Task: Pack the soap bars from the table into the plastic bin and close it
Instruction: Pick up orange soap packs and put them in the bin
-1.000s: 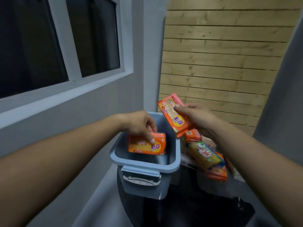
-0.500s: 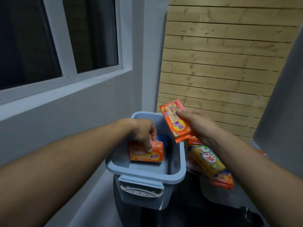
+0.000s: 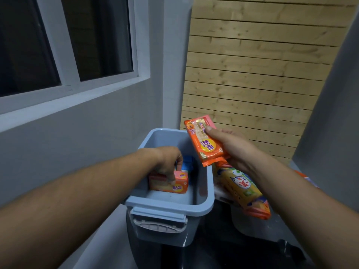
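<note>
A light blue plastic bin (image 3: 206, 202) stands open in front of me, with a latch handle on its near side. My left hand (image 3: 169, 162) reaches down inside it and grips an orange soap bar (image 3: 174, 186) low in the bin. A blue packet (image 3: 187, 164) lies deeper inside. My right hand (image 3: 233, 148) holds another orange soap bar (image 3: 206, 142) tilted over the bin's right rim. Right of the bin, a yellow soap pack (image 3: 240, 187) lies on top of orange ones (image 3: 258, 210).
A grey wall with a window is on the left, a wooden slatted wall behind. The bin sits on a dark glossy table (image 3: 223, 249). A pale lid-like sheet (image 3: 246, 226) lies under the soap pile at the right.
My left hand has lowered its soap bar deeper into the bin. My right hand has kept its bar above the right rim, shifting slightly.
</note>
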Available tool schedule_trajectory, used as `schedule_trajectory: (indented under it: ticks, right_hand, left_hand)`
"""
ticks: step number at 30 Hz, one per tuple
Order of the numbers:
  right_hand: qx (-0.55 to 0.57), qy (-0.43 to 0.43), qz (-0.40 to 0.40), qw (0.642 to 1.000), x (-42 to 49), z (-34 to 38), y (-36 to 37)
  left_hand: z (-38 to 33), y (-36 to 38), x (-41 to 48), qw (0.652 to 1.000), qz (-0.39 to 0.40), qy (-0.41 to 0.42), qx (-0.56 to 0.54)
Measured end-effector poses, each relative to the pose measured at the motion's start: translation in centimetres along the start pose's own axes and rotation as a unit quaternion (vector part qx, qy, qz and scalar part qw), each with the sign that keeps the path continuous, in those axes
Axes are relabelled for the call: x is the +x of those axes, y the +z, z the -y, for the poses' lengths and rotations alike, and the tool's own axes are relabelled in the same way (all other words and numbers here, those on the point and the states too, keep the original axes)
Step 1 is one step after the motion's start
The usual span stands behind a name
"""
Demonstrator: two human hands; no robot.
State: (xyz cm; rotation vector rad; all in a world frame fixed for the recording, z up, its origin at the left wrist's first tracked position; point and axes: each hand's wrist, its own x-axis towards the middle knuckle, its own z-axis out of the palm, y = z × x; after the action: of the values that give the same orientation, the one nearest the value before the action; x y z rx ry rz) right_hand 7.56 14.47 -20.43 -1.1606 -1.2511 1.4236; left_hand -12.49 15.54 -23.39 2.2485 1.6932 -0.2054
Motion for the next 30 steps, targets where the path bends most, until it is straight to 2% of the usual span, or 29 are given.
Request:
schedule_trajectory:
  ticks: [7, 15, 17, 19, 22, 24, 27, 30]
  right_hand:
    - [-0.002, 0.006, 0.002, 1.0, 0.2, 0.0, -0.1]
    - [-0.034, 0.005, 0.02, 0.999, -0.2, 0.5, 0.0]
    - [-0.045, -0.006, 0.02, 0.999, -0.4, 0.8, 0.1]
    - [-0.068, -0.018, 0.024, 0.997, -0.7, 1.2, 0.2]
    - [-0.116, -0.045, 0.032, 0.992, -0.9, 2.0, 0.8]
    - [-0.154, -0.064, 0.054, 0.985, -1.2, 2.6, 1.5]
    - [-0.261, -0.074, 0.102, 0.957, -1.4, 3.4, 3.2]
    - [-0.426, -0.081, 0.154, 0.888, -0.9, 3.0, 5.5]
  left_hand:
    - [0.1, 0.2, 0.0, 1.0, -0.019, 0.001, 0.008]
    - [0.2, -0.6, -0.7, 0.998, -0.031, -0.042, -0.017]
    - [0.1, -1.9, -1.4, 0.997, -0.075, -0.011, -0.03]
    - [0.4, -3.4, -2.4, 0.985, -0.157, 0.038, -0.064]
    - [1.9, -4.7, -4.4, 0.939, -0.299, 0.081, -0.15]
    - [3.5, -4.3, -5.3, 0.888, -0.364, 0.075, -0.27]
    - [5.3, -2.6, -5.6, 0.799, -0.366, 0.038, -0.476]
    - [5.9, -1.1, -5.7, 0.758, -0.331, 0.035, -0.562]
